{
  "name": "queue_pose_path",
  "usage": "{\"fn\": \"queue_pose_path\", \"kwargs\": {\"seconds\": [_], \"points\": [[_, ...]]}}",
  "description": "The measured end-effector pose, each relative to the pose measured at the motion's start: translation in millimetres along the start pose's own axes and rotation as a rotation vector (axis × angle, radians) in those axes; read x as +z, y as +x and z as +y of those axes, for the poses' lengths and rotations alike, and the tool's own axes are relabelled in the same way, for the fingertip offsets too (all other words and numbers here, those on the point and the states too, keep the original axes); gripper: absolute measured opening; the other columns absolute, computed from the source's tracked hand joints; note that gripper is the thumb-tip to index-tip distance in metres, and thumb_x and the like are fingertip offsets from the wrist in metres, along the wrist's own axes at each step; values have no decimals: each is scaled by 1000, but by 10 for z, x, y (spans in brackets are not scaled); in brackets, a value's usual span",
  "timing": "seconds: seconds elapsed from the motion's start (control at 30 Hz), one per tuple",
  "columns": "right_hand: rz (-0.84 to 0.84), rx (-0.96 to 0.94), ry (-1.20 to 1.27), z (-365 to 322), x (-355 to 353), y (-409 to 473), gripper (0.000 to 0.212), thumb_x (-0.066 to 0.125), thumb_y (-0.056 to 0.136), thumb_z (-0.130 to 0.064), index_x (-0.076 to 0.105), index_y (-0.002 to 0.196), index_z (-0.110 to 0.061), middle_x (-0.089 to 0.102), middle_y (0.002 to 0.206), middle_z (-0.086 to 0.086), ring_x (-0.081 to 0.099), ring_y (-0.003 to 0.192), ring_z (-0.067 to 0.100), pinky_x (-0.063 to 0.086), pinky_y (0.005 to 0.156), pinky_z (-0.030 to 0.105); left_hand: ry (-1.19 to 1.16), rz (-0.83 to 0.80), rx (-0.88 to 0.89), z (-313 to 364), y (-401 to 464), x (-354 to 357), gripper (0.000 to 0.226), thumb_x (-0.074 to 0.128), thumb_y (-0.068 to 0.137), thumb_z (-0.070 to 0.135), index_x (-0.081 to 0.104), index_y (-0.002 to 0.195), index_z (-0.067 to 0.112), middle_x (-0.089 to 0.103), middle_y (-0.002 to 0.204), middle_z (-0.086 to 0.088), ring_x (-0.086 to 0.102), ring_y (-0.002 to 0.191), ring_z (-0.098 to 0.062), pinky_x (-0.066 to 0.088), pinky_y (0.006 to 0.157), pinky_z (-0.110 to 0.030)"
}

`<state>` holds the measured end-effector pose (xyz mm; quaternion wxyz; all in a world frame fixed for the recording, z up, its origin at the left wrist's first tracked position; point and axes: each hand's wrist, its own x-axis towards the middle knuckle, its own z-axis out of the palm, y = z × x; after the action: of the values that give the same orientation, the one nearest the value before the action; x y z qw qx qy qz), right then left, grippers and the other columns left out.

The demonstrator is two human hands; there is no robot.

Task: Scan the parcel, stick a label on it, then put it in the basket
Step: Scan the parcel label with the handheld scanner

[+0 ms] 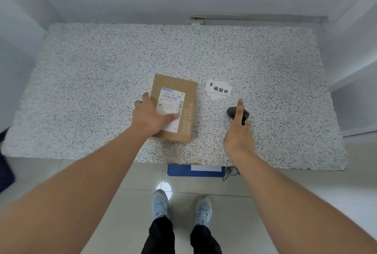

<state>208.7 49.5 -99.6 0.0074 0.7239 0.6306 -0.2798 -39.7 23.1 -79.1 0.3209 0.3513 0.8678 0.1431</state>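
Now reaching for the scanner while the parcel is steadied on the worktop.

Near the middle of the worktop, toward its front edge, the parcel (174, 108) lies flat, shipping slip up, with the left hand (151, 115) spread over its near-left corner, fingers gripping the left edge and thumb on the slip. The right hand (238, 131) hovers open above the scanner (237, 113), forefinger out, holding nothing, though contact is hard to judge. A stack of labels (219, 90) sits just behind. Best to keep the barcode uncovered and grip the scanner squarely. No basket shows.
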Motion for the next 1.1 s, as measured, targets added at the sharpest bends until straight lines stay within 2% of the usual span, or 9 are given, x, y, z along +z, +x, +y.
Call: {"fn": "queue_pose_path", "kwargs": {"seconds": [0.13,0.23,0.3,0.4,0.57,0.7,0.8,0.97,1.1], "points": [[96,0,7,33,108,-35,123,69,94,1,-27,160,-40,50,136,31,64,104,37,59,88,54,134,-29,13,139,-71,41,106,90,57,61,41,139,14,42,132,-15,48,123,-36,49,99,-55],[91,42,100,38,150,7,115,73,93,-6,-16,165,-16,48,144,29,60,119,38,55,100,53,68,-109,43,149,-56,-23,84,88,71,41,45,140,19,41,132,-12,50,120,-35,48,102,-55],[73,87,141,29,150,33,104,75,93,-9,0,164,-2,50,143,28,59,123,38,54,101,50,-39,-186,52,138,-66,-88,82,85,76,24,41,145,22,43,137,-11,55,116,-32,50,102,-53],[67,116,204,15,122,49,74,74,94,-16,32,151,5,54,135,26,59,116,36,55,93,43,-170,-344,71,141,-161,-88,85,79,81,6,34,151,23,58,135,-6,61,115,-27,54,98,-49],[74,141,320,44,49,102,46,69,97,-29,55,127,3,54,123,19,57,97,27,52,75,37,-305,-481,12,64,-300,81,63,66,90,-4,35,141,17,62,129,1,58,122,-23,50,100,-41],[52,156,502,87,18,117,35,66,97,-30,60,115,-1,64,108,19,69,90,32,62,69,45,-356,-454,-21,-1,-346,200,55,66,91,-2,38,133,19,63,128,-1,61,119,-24,50,104,-47],[47,155,648,93,0,95,25,64,99,-30,58,112,-9,69,95,10,68,73,18,52,53,31,-367,-438,-38,42,-338,242,48,70,91,3,45,129,17,66,124,0,64,114,-23,53,100,-50],[36,164,878,88,-37,118,17,64,95,-29,58,111,-26,74,95,-2,77,84,16,59,66,36,-399,-378,-29,175,-289,263,45,73,91,9,47,128,11,67,119,-2,67,106,-24,57,90,-51],[-28,139,1030,36,-82,151,22,66,87,-33,63,108,-39,77,96,-9,76,88,11,55,70,31,-426,-297,38,287,-280,301,55,76,88,11,48,135,14,63,107,12,66,94,-10,54,68,-26]]}}
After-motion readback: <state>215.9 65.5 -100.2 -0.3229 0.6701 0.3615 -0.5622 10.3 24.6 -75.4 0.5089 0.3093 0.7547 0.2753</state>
